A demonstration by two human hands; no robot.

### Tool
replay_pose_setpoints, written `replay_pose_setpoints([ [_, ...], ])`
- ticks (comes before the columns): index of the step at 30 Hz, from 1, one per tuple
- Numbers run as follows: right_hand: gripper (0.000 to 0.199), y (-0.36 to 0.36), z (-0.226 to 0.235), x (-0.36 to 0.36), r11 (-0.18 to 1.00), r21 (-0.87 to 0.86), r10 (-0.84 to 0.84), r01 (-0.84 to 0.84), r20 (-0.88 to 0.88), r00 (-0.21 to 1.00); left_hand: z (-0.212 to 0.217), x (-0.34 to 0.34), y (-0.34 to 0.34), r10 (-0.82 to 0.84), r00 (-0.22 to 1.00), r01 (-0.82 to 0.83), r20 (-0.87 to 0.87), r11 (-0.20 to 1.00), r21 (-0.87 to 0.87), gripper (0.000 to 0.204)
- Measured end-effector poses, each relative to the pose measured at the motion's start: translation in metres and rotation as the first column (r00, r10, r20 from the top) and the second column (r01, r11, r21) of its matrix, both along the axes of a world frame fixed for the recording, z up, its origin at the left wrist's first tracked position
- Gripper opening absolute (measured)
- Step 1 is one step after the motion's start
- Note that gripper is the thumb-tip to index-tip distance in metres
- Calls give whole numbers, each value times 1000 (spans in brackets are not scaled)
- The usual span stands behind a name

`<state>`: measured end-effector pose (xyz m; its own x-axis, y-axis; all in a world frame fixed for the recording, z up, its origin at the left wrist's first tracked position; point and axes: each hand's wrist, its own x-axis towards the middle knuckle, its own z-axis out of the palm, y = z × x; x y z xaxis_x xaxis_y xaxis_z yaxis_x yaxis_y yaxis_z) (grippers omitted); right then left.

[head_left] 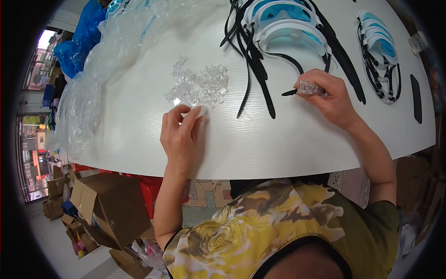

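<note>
Shirt cloth in yellow and brown florals lies nearest, with an open cardboard box off to its left, below the white table. Over the tabletop, the left hand has its thumb and fingertips drawn nearly together at the near edge of a loose pile of clear plastic pieces; whether it has hold of one cannot be told. The right hand is closed around a clear plastic part, a black strap tip poking out leftward. Loose black straps lie between pile and right hand. Beyond that hand sit white-framed goggles with blue lenses, another goggle stack to their right; crumpled clear plastic sheeting and a blue bag fill the far left.
</note>
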<state>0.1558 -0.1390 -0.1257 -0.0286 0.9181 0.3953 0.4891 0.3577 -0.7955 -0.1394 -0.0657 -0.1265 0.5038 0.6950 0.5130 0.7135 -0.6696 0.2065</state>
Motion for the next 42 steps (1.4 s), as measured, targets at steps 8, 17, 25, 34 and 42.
replay_pose_setpoints([
  [8, 16, 1, 1, -8, 1000, 0, 25, -25, 14, 1000, -9, -5, 11, -56, 997, 57, -46, 998, 3, 20],
  [17, 17, -8, 8, -5, 983, -181, -38, 44, 37, 999, 8, 20, 8, -89, 990, 101, -106, 989, 108, 20],
  [25, 15, -9, 10, -4, 999, -35, -3, 4, 47, 999, 6, 52, 19, -111, 951, 116, -287, 993, 0, 14],
  [34, 15, -13, 15, 0, 977, -211, -47, 8, -181, 982, 15, 81, 11, -164, 937, 269, 308, 901, -341, 11],
  [42, 18, -13, 19, 7, 983, -173, -99, 55, -258, 961, -5, 122, -3, 527, 342, 914, 778, 7, -407, 21],
])
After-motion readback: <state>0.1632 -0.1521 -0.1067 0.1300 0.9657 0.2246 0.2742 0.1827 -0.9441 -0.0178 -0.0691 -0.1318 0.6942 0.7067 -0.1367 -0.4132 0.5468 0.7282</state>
